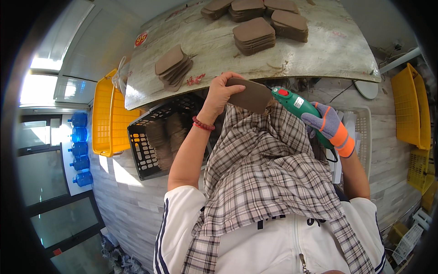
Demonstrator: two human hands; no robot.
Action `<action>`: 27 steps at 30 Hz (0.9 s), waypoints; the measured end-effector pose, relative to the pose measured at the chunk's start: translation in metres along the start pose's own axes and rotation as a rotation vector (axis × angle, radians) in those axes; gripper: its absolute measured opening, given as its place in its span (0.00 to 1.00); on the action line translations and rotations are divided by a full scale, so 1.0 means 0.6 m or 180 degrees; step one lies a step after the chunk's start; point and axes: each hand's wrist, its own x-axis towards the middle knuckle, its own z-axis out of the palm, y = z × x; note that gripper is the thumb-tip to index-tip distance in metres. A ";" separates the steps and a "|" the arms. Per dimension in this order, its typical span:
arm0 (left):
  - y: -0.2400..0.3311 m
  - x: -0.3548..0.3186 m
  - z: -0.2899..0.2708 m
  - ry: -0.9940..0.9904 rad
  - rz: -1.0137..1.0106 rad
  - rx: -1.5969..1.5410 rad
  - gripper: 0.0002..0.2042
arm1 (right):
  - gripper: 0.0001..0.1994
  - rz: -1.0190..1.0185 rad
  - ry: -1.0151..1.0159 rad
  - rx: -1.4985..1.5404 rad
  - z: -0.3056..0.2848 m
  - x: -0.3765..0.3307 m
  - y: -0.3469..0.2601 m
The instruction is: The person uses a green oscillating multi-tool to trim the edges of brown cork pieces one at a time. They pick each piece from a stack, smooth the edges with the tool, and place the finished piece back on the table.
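My bare left hand [219, 95], with a red bead bracelet at the wrist, pinches a flat brown pad [250, 96] with rounded corners over my lap. In my right hand [326, 122], which wears a grey and orange glove, is a green handheld electric tool [295, 105] with a red switch. The tool's front end is at the pad's right edge; whether they touch is unclear. On the table [200, 45] a fanned stack of brown pads [172, 66] lies left of my hands. Farther back stand several neat stacks of similar pads [254, 35].
Left of my lap, a black crate [137, 150] holds many brown pieces. Yellow crates [104, 116] stand at the left, and another yellow crate [410, 107] at the right. A pale basket [363, 137] sits beyond my right arm. Several blue water bottles [79, 148] line the left wall.
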 end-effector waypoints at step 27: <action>0.004 0.010 -0.014 -0.0232 -0.0019 -0.0038 0.29 | 0.19 -0.0201 -0.0099 0.0355 0.030 0.041 -0.012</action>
